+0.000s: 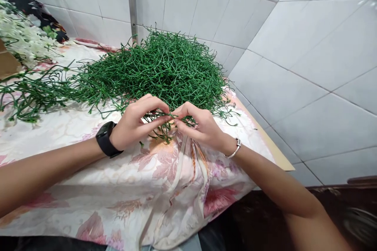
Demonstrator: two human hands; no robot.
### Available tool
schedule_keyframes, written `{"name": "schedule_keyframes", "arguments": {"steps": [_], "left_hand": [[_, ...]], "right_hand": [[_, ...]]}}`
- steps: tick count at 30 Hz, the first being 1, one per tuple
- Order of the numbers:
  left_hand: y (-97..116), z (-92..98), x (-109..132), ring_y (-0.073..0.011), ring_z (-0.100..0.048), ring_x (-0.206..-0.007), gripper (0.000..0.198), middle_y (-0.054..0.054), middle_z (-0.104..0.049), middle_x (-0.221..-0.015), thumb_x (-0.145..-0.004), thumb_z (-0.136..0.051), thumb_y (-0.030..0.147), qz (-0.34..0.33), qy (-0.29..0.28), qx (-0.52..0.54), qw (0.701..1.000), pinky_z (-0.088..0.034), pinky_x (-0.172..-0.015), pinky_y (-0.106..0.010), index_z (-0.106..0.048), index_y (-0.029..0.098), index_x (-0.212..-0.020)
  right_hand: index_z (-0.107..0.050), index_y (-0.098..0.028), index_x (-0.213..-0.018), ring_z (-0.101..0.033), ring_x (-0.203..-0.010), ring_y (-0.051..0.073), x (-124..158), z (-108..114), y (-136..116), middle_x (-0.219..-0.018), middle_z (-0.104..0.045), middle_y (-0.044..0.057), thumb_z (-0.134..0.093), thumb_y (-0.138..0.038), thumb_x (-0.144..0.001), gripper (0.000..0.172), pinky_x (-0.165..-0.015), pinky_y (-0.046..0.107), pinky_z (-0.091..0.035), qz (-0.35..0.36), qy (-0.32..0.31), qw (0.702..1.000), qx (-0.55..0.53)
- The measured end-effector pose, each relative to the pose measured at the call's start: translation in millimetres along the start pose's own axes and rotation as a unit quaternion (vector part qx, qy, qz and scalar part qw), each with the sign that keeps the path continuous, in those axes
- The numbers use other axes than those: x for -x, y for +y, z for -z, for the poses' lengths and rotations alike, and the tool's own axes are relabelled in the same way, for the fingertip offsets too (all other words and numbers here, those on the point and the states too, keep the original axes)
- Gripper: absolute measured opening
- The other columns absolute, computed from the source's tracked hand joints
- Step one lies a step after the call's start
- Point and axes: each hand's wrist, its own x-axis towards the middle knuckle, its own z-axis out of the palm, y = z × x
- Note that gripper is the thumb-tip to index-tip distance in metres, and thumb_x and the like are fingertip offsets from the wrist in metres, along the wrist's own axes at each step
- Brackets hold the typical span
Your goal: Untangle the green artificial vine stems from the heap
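Note:
A large heap of thin green plastic stems lies on the flowered cloth, spreading out to the left. In front of it, my left hand, with a black band on the wrist, pinches a green stem between thumb and forefinger. Close beside it, fingertips nearly touching, my right hand pinches the same small green piece. A few more stems hang just below the fingers. The exact shape of the pinched piece is hard to make out.
White artificial flowers and a brown cardboard piece are at the far left. A metal strip stands against the tiled wall. The flowered cloth hangs over the table's front edge.

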Motion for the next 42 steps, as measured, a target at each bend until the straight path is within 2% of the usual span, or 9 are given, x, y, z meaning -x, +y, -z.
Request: {"name": "schedule_keyframes", "arguments": {"steps": [6, 12, 16, 23, 25, 27, 30, 36, 42], "left_hand": [[0.0, 1.1, -0.7, -0.0112, -0.049, -0.073, 0.007, 0.0, -0.057, -0.077, -0.078, -0.056, 0.023, 0.024, 0.01, -0.021, 0.999, -0.039, -0.066, -0.023, -0.055, 0.016, -0.081], [-1.2, 1.0, -0.9, -0.0119, -0.05, -0.075, 0.01, -0.001, -0.058, -0.08, -0.079, -0.053, 0.023, 0.049, -0.035, 0.001, 0.998, -0.039, -0.067, -0.023, -0.056, 0.015, -0.085], [-2.7, 0.1, -0.9, -0.0118, -0.049, -0.074, 0.01, -0.002, -0.057, -0.079, -0.08, -0.052, 0.023, 0.041, -0.044, -0.002, 0.998, -0.039, -0.066, -0.024, -0.055, 0.015, -0.085], [-2.2, -1.1, -0.1, -0.0129, -0.049, -0.077, 0.007, -0.002, -0.056, -0.08, -0.081, -0.051, 0.02, 0.001, -0.046, -0.008, 0.999, -0.039, -0.068, -0.025, -0.052, 0.016, -0.085], [-1.7, -1.4, 0.3, -0.0133, -0.049, -0.078, 0.008, -0.003, -0.056, -0.082, -0.081, -0.05, 0.021, -0.002, -0.052, -0.017, 0.998, -0.038, -0.07, -0.026, -0.052, 0.015, -0.086], [-1.8, -1.8, 0.7, -0.0136, -0.048, -0.077, 0.01, -0.003, -0.057, -0.082, -0.082, -0.049, 0.023, 0.006, -0.068, -0.037, 0.997, -0.037, -0.07, -0.027, -0.052, 0.015, -0.086], [-3.6, -2.2, 0.8, -0.0133, -0.046, -0.073, 0.013, -0.003, -0.056, -0.078, -0.084, -0.046, 0.025, 0.011, -0.083, -0.063, 0.994, -0.035, -0.068, -0.027, -0.053, 0.014, -0.085], [-7.9, -2.7, -1.3, -0.0127, -0.044, -0.067, 0.014, -0.001, -0.051, -0.068, -0.084, -0.046, 0.026, -0.001, -0.087, -0.054, 0.995, -0.034, -0.064, -0.025, -0.053, 0.014, -0.08], [-8.9, -6.3, -2.0, -0.0137, -0.047, -0.071, 0.014, -0.002, -0.056, -0.071, -0.084, -0.047, 0.024, -0.013, -0.068, -0.022, 0.997, -0.036, -0.066, -0.025, -0.055, 0.014, -0.08]], "right_hand": [[-0.048, -0.015, -0.084, -0.054, -0.081, 0.011, -1.2, -0.6, 2.8, -0.084, -0.056, 0.003, -0.051, -0.024, -0.081, 0.009, -0.074, 0.026, -0.045, 0.0, 0.019, 0.999, -0.036], [-0.049, -0.016, -0.098, -0.053, -0.084, 0.013, -2.2, -2.4, 3.0, -0.088, -0.057, 0.005, -0.048, -0.021, -0.083, 0.017, -0.076, 0.029, -0.045, 0.02, 0.062, 0.996, 0.054], [-0.047, -0.016, -0.106, -0.052, -0.087, 0.015, -1.6, -3.1, 3.6, -0.092, -0.057, 0.006, -0.042, -0.017, -0.085, 0.021, -0.079, 0.032, -0.045, 0.03, 0.028, 0.996, 0.085], [-0.027, -0.021, -0.124, -0.049, -0.102, 0.014, 1.2, -6.8, 2.2, -0.112, -0.047, 0.007, -0.034, -0.014, -0.087, 0.038, -0.089, 0.034, -0.043, 0.056, -0.02, 0.998, 0.037], [-0.027, -0.022, -0.124, -0.051, -0.097, 0.013, 1.0, -6.6, 1.6, -0.106, -0.05, 0.006, -0.032, -0.014, -0.087, 0.038, -0.085, 0.033, -0.044, 0.051, -0.016, 0.998, 0.023], [-0.026, -0.022, -0.124, -0.053, -0.083, 0.012, 0.6, -5.6, 1.3, -0.089, -0.053, 0.003, -0.031, -0.014, -0.088, 0.037, -0.078, 0.031, -0.045, 0.027, -0.012, 1.0, 0.003], [-0.027, -0.02, -0.121, -0.049, -0.068, 0.011, 0.2, -3.9, 0.6, -0.072, -0.049, -0.001, -0.032, -0.014, -0.088, 0.035, -0.068, 0.028, -0.044, -0.014, -0.016, 0.998, -0.06], [-0.033, -0.022, -0.106, -0.041, -0.059, 0.008, -1.3, -4.1, -1.6, -0.065, -0.038, -0.004, -0.036, -0.018, -0.087, 0.02, -0.057, 0.024, -0.038, -0.081, 0.019, 0.978, -0.192], [-0.029, -0.022, -0.086, -0.035, -0.053, 0.006, -8.6, -6.1, -0.6, -0.063, -0.032, -0.005, -0.04, -0.015, -0.083, 0.013, -0.049, 0.02, -0.034, -0.092, 0.069, 0.954, -0.277]]}}
